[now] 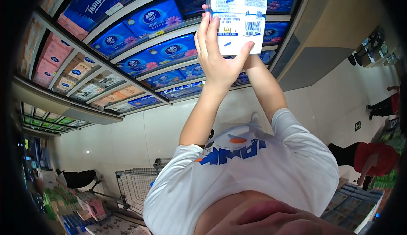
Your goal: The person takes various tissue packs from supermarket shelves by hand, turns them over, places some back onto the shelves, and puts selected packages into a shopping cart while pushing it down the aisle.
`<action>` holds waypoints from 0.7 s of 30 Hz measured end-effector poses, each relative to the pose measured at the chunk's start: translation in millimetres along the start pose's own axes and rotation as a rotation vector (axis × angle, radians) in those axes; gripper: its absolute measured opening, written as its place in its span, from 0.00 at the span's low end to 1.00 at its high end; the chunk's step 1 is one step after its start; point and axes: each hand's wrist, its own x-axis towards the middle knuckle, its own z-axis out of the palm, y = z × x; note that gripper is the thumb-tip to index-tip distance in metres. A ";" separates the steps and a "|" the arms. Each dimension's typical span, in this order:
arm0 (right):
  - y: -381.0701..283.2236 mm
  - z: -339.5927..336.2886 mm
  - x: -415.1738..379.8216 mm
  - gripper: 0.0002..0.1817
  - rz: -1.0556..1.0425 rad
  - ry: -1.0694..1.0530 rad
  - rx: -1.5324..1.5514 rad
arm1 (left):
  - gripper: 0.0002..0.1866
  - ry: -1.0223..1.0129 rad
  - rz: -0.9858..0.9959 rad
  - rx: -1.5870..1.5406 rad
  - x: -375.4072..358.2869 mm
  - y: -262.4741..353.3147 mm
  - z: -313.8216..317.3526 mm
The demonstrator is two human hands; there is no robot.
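A plastic-wrapped tissue pack (241,12), white with small print and a barcode, is raised in front of the shelves at the top of the head view. My left hand (218,48) grips its lower left part, fingers along the left side and thumb across the lower edge. My right forearm (267,86) reaches up behind the pack's lower end. The pack and my left hand cover the right hand, so its fingers cannot be seen.
Shelves ahead hold blue tissue packs (152,16) and pink packs (48,61). A beige pillar (313,44) stands to the right. A wire shopping cart (135,184) is at lower left. A person in red (377,158) is at right, another person (78,178) at left.
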 end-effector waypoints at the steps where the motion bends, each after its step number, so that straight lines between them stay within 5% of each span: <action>1: 2.1 2.5 0.3 0.29 0.015 0.009 0.036 | 0.47 -0.025 -0.017 0.012 -0.2 -1.9 -2.1; 13: 30.4 13.8 6.2 0.30 0.252 0.039 0.588 | 0.50 0.046 -0.166 -0.164 3.4 -14.5 -9.1; 21: 49.2 13.3 -9.3 0.32 0.349 0.055 0.910 | 0.40 -0.175 0.011 0.192 24.7 -6.1 -37.3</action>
